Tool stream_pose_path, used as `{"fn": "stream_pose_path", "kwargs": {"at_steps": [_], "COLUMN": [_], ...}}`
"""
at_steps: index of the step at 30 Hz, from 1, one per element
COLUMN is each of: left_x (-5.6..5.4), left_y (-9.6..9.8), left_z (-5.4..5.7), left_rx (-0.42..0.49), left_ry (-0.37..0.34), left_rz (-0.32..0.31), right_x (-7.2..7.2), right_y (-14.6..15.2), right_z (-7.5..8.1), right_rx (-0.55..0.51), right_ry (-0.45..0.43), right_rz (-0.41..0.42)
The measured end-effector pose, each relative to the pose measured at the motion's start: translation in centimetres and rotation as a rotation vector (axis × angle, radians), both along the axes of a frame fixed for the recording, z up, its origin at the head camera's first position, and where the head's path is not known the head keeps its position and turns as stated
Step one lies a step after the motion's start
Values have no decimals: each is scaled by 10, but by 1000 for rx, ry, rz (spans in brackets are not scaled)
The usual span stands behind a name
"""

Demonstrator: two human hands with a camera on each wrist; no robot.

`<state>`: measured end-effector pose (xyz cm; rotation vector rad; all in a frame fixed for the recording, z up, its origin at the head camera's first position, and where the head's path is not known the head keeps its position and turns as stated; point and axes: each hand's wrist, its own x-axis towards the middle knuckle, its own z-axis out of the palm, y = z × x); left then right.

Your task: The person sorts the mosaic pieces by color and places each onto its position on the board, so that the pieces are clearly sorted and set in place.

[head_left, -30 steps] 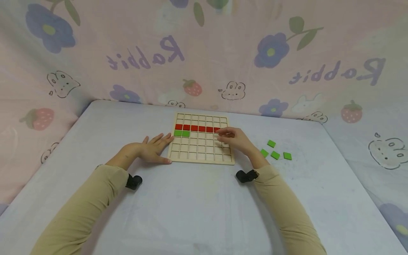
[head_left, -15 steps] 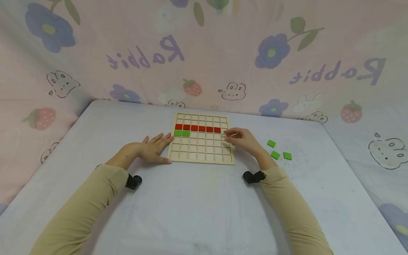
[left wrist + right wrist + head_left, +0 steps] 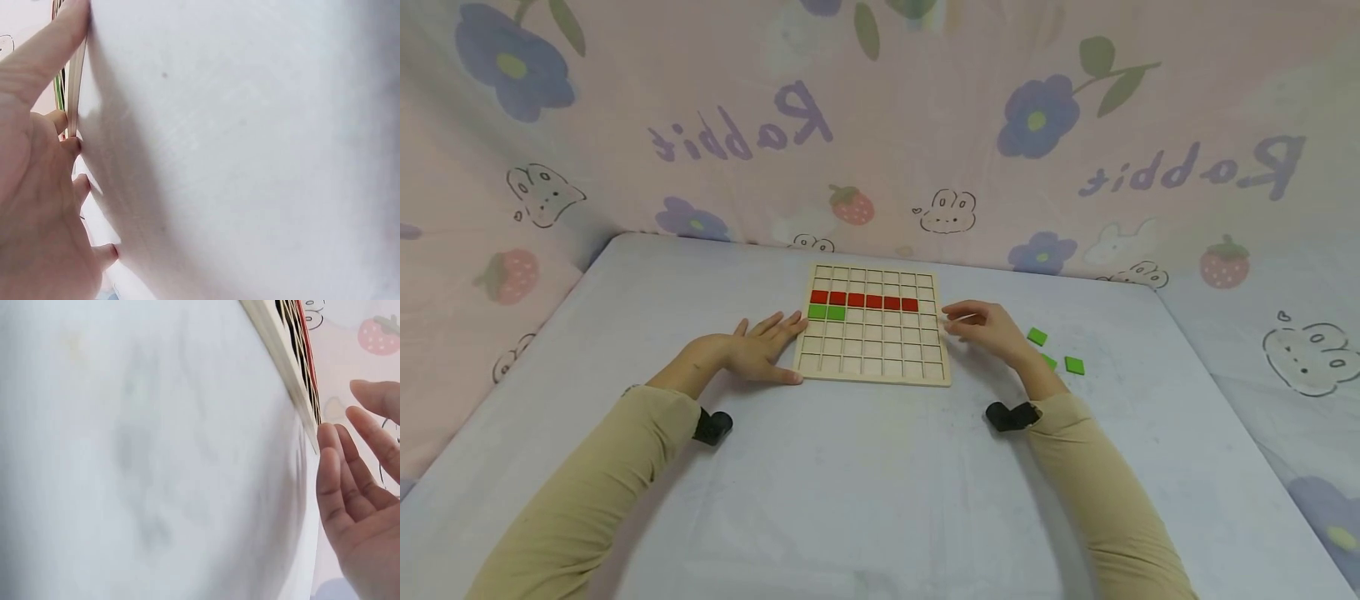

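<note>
Centrally, the wooden grid board [image 3: 872, 340] lay flat on the white table [image 3: 857, 508], with its far edge taken as twelve o'clock in the head view. Six red tiles [image 3: 874, 302] filled adjoining cells of the third row from that edge, starting at the nine o'clock side. Two green tiles [image 3: 827, 312] occupied the first two cells of the next row, on the six o'clock side of the red ones.

At nine o'clock of the board, the left hand [image 3: 756, 350] had its fingers extended and spread, touching the board's edge; its thumb rested beside the eight o'clock corner.

At three o'clock, the right hand [image 3: 988, 327] had its fingers relaxed and parted, palm exposed in the right wrist view. Its fingertips were just beside the board's edge; contact could not be determined.

Three loose green tiles [image 3: 1074, 366] lay beyond the right wrist, slightly past three o'clock of the board; one was partly covered by the wrist. Black wrist units [image 3: 713, 427] sat at eight and four o'clock. A printed backdrop [image 3: 880, 125] stood at twelve.
</note>
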<state>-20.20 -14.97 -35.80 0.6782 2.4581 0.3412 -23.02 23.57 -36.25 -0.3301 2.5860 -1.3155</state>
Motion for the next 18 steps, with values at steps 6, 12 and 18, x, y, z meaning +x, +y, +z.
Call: {"fn": "stream_pose_path", "kwargs": {"at_steps": [6,12,18], "left_x": [-1,0,-1], "left_y": [-1,-1,-2], "left_z": [-2,1,-2], "left_rx": [-8,10,20], "left_ry": [-1,-4,0], "left_rz": [13,5,1], "right_x": [2,4,8], "right_y": [11,23,34], "right_z": [1,0,3], "right_rx": [47,80,84], "right_ry": [1,6,21], "right_rz": [-28,-39,-39]}}
